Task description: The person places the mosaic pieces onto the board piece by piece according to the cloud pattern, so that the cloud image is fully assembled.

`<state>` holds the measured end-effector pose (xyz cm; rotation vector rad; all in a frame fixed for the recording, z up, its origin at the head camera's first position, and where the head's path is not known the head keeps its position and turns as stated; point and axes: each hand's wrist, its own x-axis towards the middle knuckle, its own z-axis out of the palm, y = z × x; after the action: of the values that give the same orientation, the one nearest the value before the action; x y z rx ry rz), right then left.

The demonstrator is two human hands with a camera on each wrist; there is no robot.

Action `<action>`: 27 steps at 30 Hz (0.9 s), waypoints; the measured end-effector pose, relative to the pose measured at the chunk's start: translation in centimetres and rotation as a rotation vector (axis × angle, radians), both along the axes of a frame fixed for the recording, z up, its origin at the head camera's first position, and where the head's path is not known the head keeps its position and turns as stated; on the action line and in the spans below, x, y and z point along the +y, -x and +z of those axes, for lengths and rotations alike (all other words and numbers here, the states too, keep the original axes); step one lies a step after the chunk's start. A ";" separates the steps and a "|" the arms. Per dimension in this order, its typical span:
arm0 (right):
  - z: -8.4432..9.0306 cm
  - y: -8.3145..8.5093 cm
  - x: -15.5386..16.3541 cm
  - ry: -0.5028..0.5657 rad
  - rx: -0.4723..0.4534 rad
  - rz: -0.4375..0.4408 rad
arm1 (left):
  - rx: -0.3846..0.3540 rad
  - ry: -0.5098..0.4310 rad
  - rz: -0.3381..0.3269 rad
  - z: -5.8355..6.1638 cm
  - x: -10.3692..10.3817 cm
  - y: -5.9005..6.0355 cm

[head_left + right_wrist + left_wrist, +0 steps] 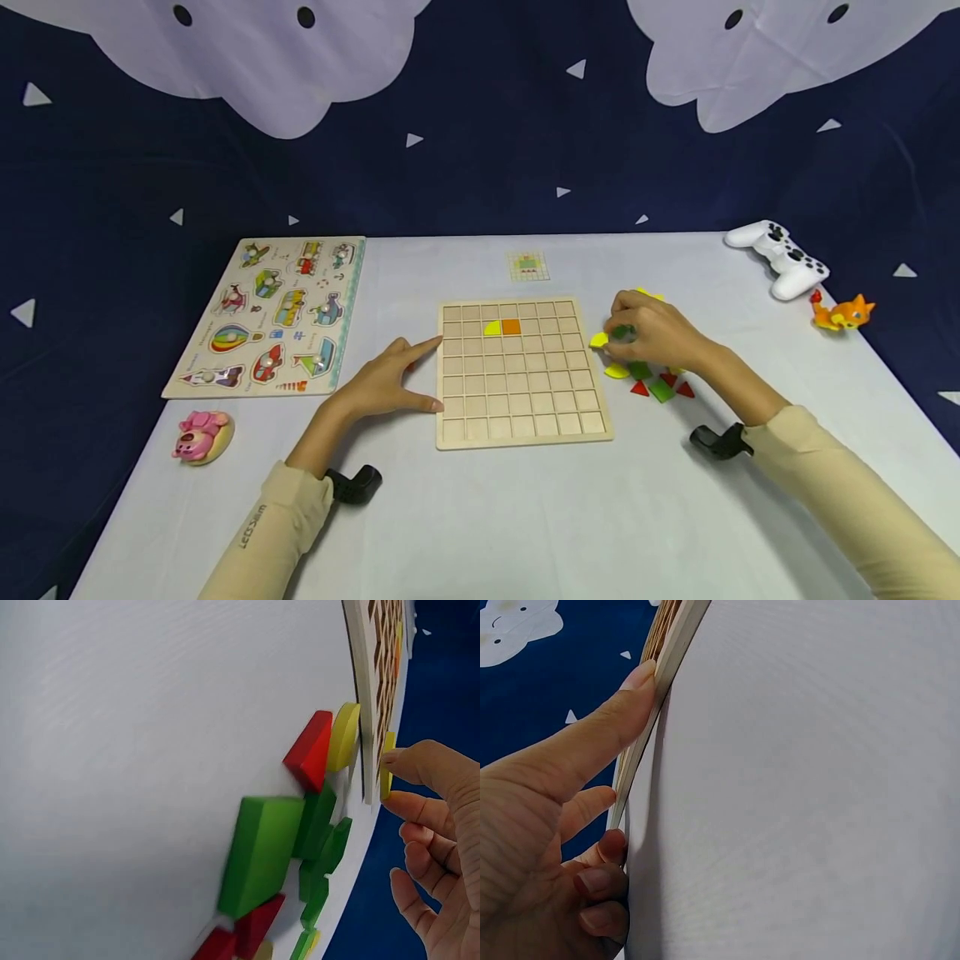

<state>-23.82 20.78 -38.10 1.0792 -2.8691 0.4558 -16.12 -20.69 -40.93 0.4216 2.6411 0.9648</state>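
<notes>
A wooden grid board (525,362) lies mid-table, holding a yellow quarter-round piece (492,328) beside an orange square (511,327). My left hand (386,379) touches the board's left edge with thumb and index finger spread apart. At the board's right side, my right hand (648,329) pinches a yellow piece (388,766) between thumb and index finger. Below and around that hand lie loose pieces: a green square (259,855), a red triangle (309,752), another yellow rounded piece (344,737) and several more, some hidden under the hand.
Behind the board lies a small pattern card (528,266). A picture puzzle board (273,317) and a pink toy (202,437) are on the left. A white game controller (780,258) and an orange toy figure (843,313) sit at the far right.
</notes>
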 end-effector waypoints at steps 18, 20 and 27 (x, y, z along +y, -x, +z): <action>-0.2 0.1 -4.9 0.099 0.035 0.136 | -0.010 -0.010 -0.006 0.1 0.0 0.1; -0.2 0.0 -5.5 0.099 0.028 0.149 | -0.010 -0.011 -0.007 0.1 0.0 0.1; -0.1 0.0 -7.8 0.085 0.010 0.163 | -0.013 -0.007 0.000 0.2 0.1 0.0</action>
<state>-23.80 13.02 -38.21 1.3011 -2.7371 0.5722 -16.08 -20.60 -40.72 0.4152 2.6272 0.9733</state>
